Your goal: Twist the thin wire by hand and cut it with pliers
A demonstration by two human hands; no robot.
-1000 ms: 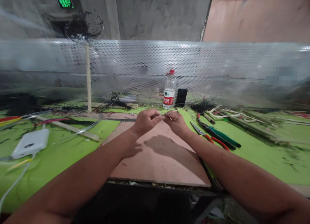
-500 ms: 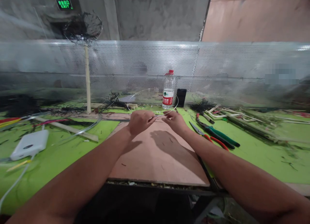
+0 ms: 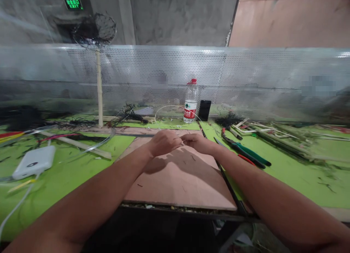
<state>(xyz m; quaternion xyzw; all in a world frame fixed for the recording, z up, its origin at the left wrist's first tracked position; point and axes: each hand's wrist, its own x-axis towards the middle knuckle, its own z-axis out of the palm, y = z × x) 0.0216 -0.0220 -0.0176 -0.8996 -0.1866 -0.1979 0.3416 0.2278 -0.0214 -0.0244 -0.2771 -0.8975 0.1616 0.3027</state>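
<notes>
We look down along two bare forearms at a flat, pinkish-brown wooden board (image 3: 175, 185) laid on a bright green tabletop (image 3: 294, 183). Above the board's far part, our left hand (image 3: 164, 141) and right hand (image 3: 197, 141) come together, knuckles up, their fingertips meeting. Both are closed in a pinch on a thin, pale, flexible strand (image 3: 175, 106), which bows up behind them in a wide arch (exactly where each grip falls is too small to tell). The arch crosses in front of a clear plastic bottle (image 3: 190, 103) with a red cap and a red-and-white label, upright beyond our hands. Just right of it leans a black, phone-like rectangle (image 3: 205, 110).

Beside our right forearm lie green-handled pliers (image 3: 250, 153) and a red-handled tool (image 3: 246, 159), partly hidden by the arm. Farther right is a heap of green and pale plant strips (image 3: 290, 143). At far left, a rounded white plastic box (image 3: 35, 162) trails a white cable. A perforated silver metal screen (image 3: 142, 66) spans the background.
</notes>
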